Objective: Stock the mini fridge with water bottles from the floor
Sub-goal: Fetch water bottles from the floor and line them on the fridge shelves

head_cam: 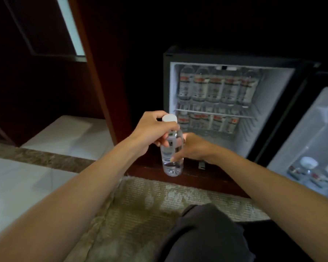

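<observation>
Partly hid: bottle (pixel 172 163) neck under L hand (pixel 151 129) | fridge (pixel 269 103) labels (pixel 215 89) blurred

Hotel-like room: mini fridge (pixel 271 110), wooden cabinet (pixel 100 78), carpet (pixel 140 205).

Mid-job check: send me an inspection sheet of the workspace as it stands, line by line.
Surface: patterned rug in front of the fridge; pale floor tiles to the left.
Job's things: one water bottle, upright, held in front of the open mini fridge; upper shelf row and lower shelf row already hold bottles; door bottles stand in the door rack.
Clutter: nothing seen.
Hands: left hand grips the bottle just below its white cap; right hand holds its body.
Cables: nothing seen.
Surroundings: dark wood panel left of the fridge; the person's knee in dark cloth at the bottom.
</observation>
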Demonstrator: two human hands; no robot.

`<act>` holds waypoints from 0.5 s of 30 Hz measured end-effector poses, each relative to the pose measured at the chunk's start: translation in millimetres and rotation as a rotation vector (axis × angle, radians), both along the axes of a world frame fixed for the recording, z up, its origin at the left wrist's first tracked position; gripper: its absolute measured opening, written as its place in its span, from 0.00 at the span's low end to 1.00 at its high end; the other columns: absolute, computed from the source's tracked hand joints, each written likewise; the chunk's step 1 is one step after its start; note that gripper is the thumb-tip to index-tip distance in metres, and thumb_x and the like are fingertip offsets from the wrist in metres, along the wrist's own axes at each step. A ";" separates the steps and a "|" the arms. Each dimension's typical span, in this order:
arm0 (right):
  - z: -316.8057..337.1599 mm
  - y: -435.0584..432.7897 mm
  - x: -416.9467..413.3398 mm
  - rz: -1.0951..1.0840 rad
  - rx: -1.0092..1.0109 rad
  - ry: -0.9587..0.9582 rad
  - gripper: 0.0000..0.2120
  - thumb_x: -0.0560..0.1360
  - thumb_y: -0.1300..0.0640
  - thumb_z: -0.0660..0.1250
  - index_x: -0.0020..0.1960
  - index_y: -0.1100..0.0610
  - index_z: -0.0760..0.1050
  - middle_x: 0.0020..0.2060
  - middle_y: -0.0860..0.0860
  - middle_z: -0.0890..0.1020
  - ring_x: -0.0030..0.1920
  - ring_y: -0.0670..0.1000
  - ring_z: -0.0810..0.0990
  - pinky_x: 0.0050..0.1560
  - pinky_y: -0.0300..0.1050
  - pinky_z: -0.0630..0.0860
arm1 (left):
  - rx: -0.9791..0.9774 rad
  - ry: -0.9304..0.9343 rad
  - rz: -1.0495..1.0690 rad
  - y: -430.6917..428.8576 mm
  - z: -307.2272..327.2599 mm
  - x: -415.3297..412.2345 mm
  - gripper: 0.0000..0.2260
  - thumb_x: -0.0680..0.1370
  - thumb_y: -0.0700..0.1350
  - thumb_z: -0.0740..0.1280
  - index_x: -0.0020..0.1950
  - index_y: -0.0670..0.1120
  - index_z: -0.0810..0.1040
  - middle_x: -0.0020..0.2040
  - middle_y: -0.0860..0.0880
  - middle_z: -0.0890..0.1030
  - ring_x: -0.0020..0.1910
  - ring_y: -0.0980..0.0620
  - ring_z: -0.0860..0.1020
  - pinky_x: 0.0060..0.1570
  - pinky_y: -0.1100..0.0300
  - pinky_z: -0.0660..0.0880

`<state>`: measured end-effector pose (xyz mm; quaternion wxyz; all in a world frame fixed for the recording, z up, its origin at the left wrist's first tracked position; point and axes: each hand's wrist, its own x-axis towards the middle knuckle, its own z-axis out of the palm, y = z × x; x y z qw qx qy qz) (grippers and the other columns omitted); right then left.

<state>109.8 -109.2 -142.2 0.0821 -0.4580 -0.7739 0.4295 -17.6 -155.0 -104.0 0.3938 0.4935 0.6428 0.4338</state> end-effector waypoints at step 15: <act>-118.3 163.8 52.2 -0.397 0.054 0.103 0.31 0.65 0.61 0.74 0.65 0.56 0.67 0.44 0.45 0.75 0.49 0.46 0.77 0.44 0.34 0.69 | -0.163 -0.054 -0.236 192.0 -93.5 51.9 0.08 0.74 0.40 0.67 0.52 0.48 0.78 0.30 0.48 0.80 0.29 0.52 0.79 0.29 0.63 0.74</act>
